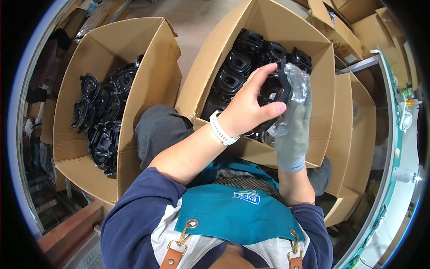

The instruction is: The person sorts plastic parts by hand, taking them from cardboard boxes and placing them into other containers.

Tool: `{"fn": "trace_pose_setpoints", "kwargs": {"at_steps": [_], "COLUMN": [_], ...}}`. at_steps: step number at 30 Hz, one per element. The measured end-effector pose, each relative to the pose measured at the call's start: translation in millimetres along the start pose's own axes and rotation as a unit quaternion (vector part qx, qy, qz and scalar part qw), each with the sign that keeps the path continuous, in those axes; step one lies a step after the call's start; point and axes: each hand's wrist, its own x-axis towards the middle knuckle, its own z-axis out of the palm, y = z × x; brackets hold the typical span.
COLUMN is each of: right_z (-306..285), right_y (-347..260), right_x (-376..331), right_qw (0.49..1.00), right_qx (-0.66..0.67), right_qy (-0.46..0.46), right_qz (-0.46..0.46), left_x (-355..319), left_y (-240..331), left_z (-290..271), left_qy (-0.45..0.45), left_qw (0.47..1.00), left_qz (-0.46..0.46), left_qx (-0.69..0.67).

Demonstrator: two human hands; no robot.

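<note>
My left hand [251, 105], bare with a white wristband, is closed on a glossy black plastic part [274, 89], thumb on the near side and fingers on the far side. My right hand [292, 141] wears a grey glove and grips a clear plastic piece [296, 85] pressed up against the black part's right side. The right fingers are partly covered by the clear plastic. Both hands are raised over the middle cardboard box [264, 150], where several similar black parts [230, 80] lie in rows.
To the left stands another cardboard box [148, 85] with a loose pile of black parts [105, 107]. A further cardboard box [358, 130] is at the right, beside a teal-edged bench [392, 112]. My knee [159, 130] sits between the left and middle boxes.
</note>
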Motion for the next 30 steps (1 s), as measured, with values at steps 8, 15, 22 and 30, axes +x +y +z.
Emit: {"fn": "trace_pose_setpoints", "kwargs": {"at_steps": [8,15,22,30], "right_z": [24.4,10.6,0.1,6.2], "right_y": [5.3,11.1,8.6,24.9], "right_x": [-9.0,0.9,2.3,28.1], "right_qw": [0.998,0.995,0.986,0.981], "right_qx": [0.023,0.099,0.124,-0.039], "right_qy": [0.047,-0.006,-0.052,0.121], "right_qz": [0.020,0.009,0.097,-0.145], "left_x": [-3.1,-5.8,-13.6,-12.7], "left_y": [-7.3,-6.3,14.0,11.4], "left_z": [7.7,10.9,19.3,15.5], "left_qy": [0.002,0.048,0.011,0.150], "left_qw": [0.986,0.984,0.989,0.961], "left_qz": [0.071,0.100,0.103,0.126], "left_qx": [0.151,0.139,0.102,0.197]}}
